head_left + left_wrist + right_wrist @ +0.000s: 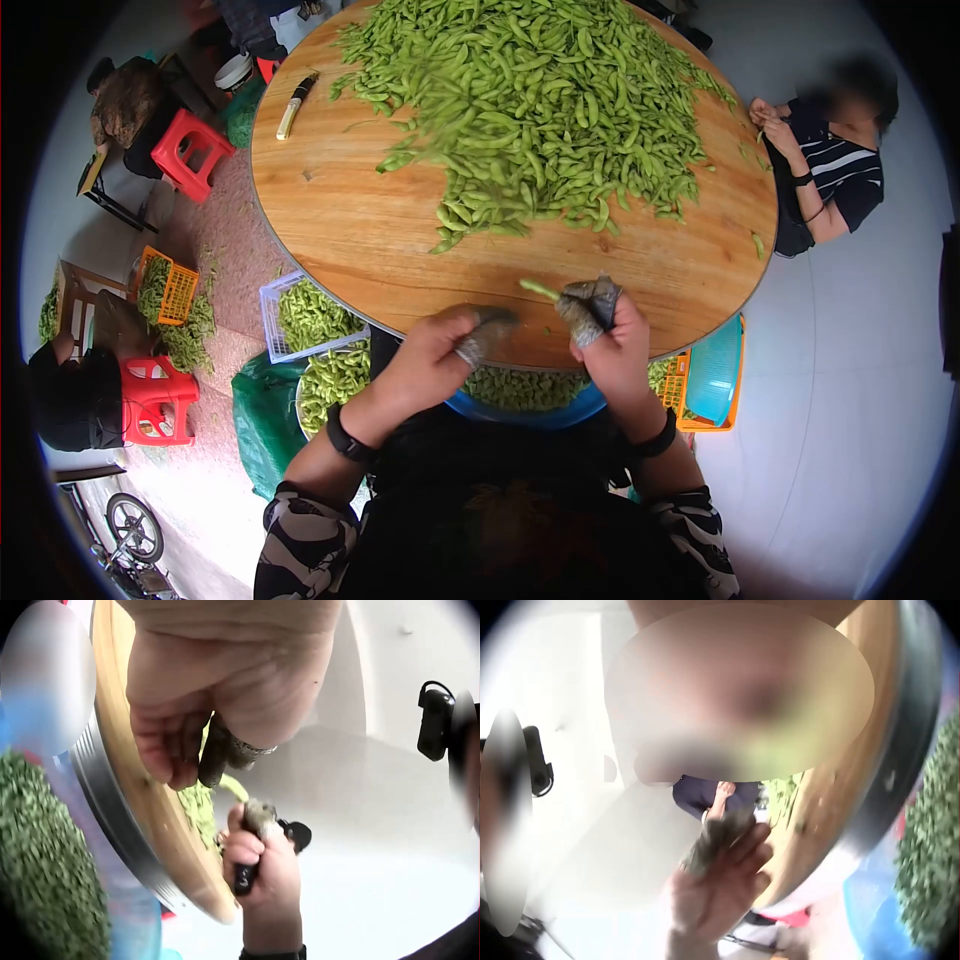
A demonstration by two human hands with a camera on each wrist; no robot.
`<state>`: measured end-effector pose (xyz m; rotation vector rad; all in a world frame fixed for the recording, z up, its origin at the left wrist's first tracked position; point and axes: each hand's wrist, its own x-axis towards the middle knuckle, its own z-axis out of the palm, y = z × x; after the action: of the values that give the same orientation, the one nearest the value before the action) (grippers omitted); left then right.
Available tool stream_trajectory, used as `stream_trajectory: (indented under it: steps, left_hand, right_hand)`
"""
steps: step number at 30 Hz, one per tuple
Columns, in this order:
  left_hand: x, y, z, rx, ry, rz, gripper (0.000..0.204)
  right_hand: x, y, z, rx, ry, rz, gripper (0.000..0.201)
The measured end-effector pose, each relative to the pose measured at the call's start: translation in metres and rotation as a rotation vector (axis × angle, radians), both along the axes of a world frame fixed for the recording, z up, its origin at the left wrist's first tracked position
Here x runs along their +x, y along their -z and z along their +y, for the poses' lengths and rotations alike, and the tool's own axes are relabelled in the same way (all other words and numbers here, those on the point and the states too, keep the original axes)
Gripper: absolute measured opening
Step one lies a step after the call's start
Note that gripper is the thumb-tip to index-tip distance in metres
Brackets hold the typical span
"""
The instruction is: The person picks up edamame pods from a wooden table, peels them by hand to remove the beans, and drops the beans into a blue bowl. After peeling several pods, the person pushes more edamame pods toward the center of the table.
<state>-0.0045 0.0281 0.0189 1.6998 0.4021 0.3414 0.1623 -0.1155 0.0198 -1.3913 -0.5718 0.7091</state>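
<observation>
A single green soybean pod (538,289) sticks out leftward from my right hand (618,345), which pinches it over the near edge of the round wooden table (330,215). Silvery tape wraps the right thumb, and a black cover shows on a finger. To the left, my left hand (437,352) hovers near the table edge, blurred, its thumb also taped. In the right wrist view the left hand (724,881) has loosely bent fingers with no pod showing between them. Beyond both hands spreads a large heap of soybean pods (560,110).
A blue basin (590,402) of small green pieces sits below the table edge. Left stand a lilac crate (272,325) of pods and red stools (195,150). A black-and-cream pen-like object (296,105) lies on the table. A seated person (835,160) works at the right.
</observation>
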Motion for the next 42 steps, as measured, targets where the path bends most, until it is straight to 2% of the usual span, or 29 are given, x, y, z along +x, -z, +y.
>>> stream_trajectory:
  steps: [1,2,4,6,8,9,11,12,14,17,21,24,26,30,32,33,35,36,38,39,40,42]
  left_hand:
    - [0.009,0.007,-0.007,-0.231,0.091,0.035,0.019]
    - [0.016,0.008,-0.013,-0.231,0.087,0.036,0.019]
    - [0.026,0.009,-0.023,-0.647,0.062,-0.076,0.022]
    - [0.026,0.01,-0.028,-0.642,0.025,-0.099,0.02]
    - [0.023,0.007,-0.03,-0.678,-0.03,-0.17,0.019]
    - [0.02,0.007,-0.029,-0.678,-0.029,-0.166,0.019]
    - [0.012,0.008,-0.026,-0.398,-0.054,-0.084,0.018]
    - [0.011,0.006,-0.027,-0.398,-0.052,-0.081,0.018]
    - [0.008,0.0,-0.03,-0.201,0.023,-0.036,0.018]
    - [0.007,0.006,-0.032,-0.176,0.036,-0.106,0.018]
    - [0.006,0.006,-0.034,-0.207,0.057,-0.044,0.017]
    - [0.005,-0.002,-0.035,-0.072,0.082,-0.015,0.016]
    - [0.003,0.0,-0.036,0.648,0.043,0.0,0.016]
    - [0.004,0.006,-0.038,0.79,0.005,0.02,0.019]
    - [0.0,0.017,-0.028,0.152,0.162,-0.12,0.02]
    - [0.0,0.017,-0.027,0.151,0.162,-0.116,0.02]
    - [0.0,0.015,-0.027,0.071,0.165,-0.089,0.017]
    - [0.001,0.014,-0.026,0.032,0.166,-0.078,0.015]
    - [0.002,0.009,-0.025,-0.048,0.167,-0.057,0.012]
    - [0.002,-0.004,-0.025,0.382,0.134,0.092,0.01]
    - [0.003,-0.007,-0.027,0.378,0.131,0.095,0.01]
    - [0.009,-0.01,-0.036,1.041,-0.008,-0.029,0.01]
  right_hand:
    - [-0.008,0.002,-0.007,-0.007,-0.063,0.078,0.014]
    - [-0.015,0.004,-0.011,-0.014,-0.124,0.158,0.015]
    - [-0.023,0.006,-0.013,0.003,-0.144,0.104,0.017]
    - [-0.025,0.006,-0.015,0.023,-0.153,0.052,0.019]
    - [-0.022,0.001,-0.021,-0.09,-0.215,-0.286,0.023]
    - [-0.022,-0.002,-0.023,-0.09,-0.212,-0.283,0.023]
    - [-0.023,-0.006,-0.027,-0.106,-0.207,-0.536,0.029]
    - [-0.022,-0.012,-0.027,-0.106,-0.205,-0.533,0.029]
    - [-0.02,-0.024,-0.025,-0.096,-0.383,-0.417,0.029]
    - [-0.018,-0.017,-0.028,-0.064,-0.417,-0.392,0.028]
    - [-0.015,-0.015,-0.032,-0.095,-0.462,-0.35,0.027]
    - [-0.011,-0.018,-0.035,-0.111,-0.492,-0.328,0.025]
    - [-0.013,-0.031,-0.033,-0.284,-0.5,-0.099,0.026]
    - [-0.017,-0.006,-0.034,-0.24,-0.484,-0.119,0.037]
    - [-0.013,-0.005,-0.038,-0.283,-0.55,0.55,0.032]
    - [-0.009,-0.004,-0.04,-0.283,-0.55,0.554,0.032]
    - [-0.001,-0.001,-0.043,0.041,-0.776,1.023,0.023]
    - [-0.001,-0.003,-0.042,0.041,-0.775,1.026,0.023]
    - [-0.004,-0.016,-0.041,-0.096,-0.59,0.811,0.027]
    - [-0.013,-0.025,-0.038,-0.265,-0.491,0.633,0.029]
    - [-0.017,-0.023,-0.038,-0.268,-0.493,0.636,0.029]
    - [-0.023,-0.016,-0.037,-0.245,-0.494,0.272,0.032]
